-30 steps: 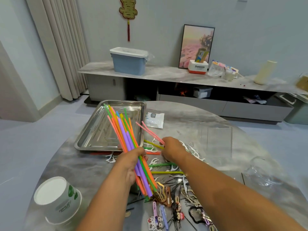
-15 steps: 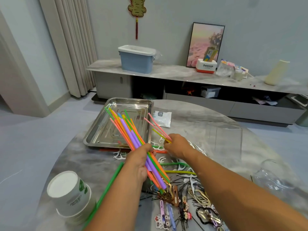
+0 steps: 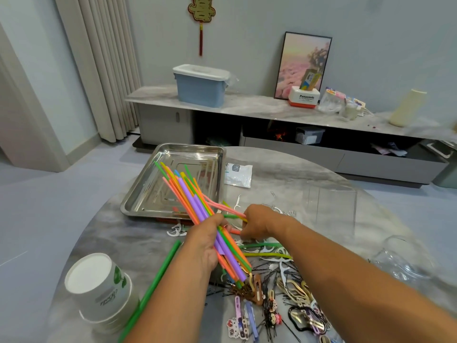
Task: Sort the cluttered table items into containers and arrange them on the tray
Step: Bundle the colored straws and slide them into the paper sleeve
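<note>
Head view shows the left hand (image 3: 206, 241) curled round a bundle of straws (image 3: 197, 214) tilted over the table (image 3: 284, 174), tips above the steel tray (image 3: 138, 194). Beside it, the right hand (image 3: 261, 221) pinches pink straws (image 3: 222, 206), forearm angled inward.

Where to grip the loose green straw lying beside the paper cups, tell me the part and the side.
Pinch the green straw near its far end, coming from above. It lies flat on the table, running diagonally, and its near stretch passes close beside the paper cups; the far end has bare tabletop around it, likely leaving fingers room.
</note>
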### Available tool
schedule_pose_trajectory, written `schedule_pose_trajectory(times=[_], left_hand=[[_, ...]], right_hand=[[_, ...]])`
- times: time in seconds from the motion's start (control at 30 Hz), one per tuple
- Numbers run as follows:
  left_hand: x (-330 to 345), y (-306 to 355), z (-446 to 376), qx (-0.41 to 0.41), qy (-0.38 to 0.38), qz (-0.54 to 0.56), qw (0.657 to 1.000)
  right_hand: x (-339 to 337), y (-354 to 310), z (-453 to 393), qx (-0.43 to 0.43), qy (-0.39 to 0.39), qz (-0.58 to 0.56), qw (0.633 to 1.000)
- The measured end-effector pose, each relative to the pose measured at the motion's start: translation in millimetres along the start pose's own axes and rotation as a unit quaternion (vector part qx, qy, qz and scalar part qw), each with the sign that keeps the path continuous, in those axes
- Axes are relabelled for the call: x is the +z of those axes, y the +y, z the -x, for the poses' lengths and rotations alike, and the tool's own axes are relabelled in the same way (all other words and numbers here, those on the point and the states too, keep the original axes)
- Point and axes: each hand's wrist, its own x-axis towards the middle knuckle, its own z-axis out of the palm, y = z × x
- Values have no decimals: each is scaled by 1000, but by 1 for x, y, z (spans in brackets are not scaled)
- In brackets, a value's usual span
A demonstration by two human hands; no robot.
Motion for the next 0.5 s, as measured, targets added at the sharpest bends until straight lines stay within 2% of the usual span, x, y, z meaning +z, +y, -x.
schedule_pose_trajectory(times=[0.1,0.23,0.5], left_hand=[[2,-3,0,-6,0,10,1000],[5,-6,2,-18,-10,8,1000],[7,-10,8,-43,-19,16,999]], right_hand=[[-3,13,7,-1,-1,81,997],[-4,31,17,-4,-2,116,993],[-4,41,30,-34,19,52,998]])
